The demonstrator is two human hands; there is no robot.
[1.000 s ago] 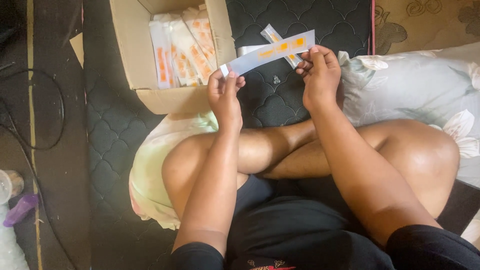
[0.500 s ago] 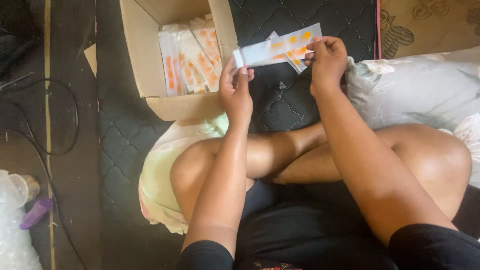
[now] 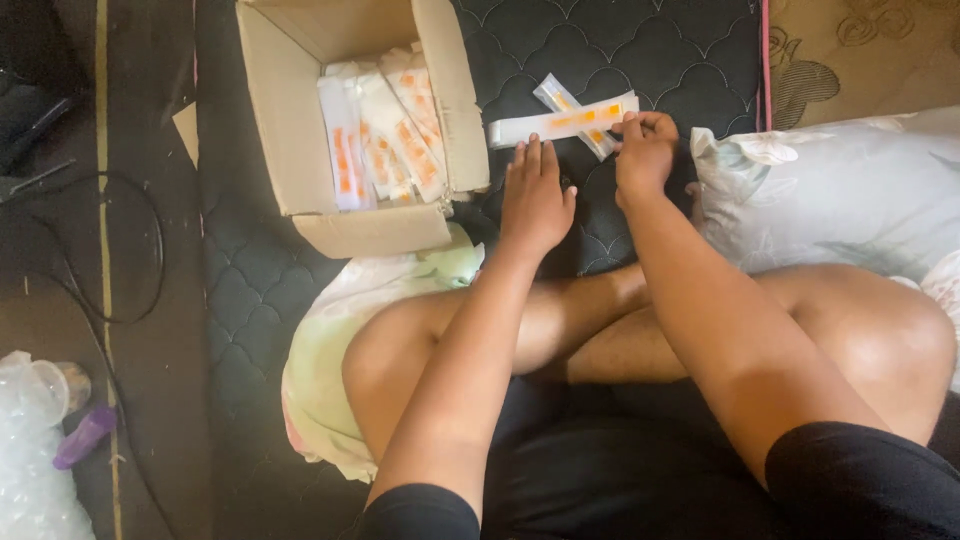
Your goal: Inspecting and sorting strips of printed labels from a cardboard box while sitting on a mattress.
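Note:
My right hand pinches the near edge of a long white packet with orange marks, which lies low over the dark quilted mattress. A second, clear-wrapped packet lies crosswise under it. My left hand hovers flat just below the long packet's left end, fingers stretched out, holding nothing. To the left stands an open cardboard box with several similar white and orange packets stacked inside.
My crossed bare legs fill the near middle, over a pale green cloth. A floral pillow lies on the right. On the dark floor at left are black cables, bubble wrap and a small purple object.
The long packet has come down from in front of me to the mattress. My left hand has let go of its left end and opened flat; my right hand still holds it.

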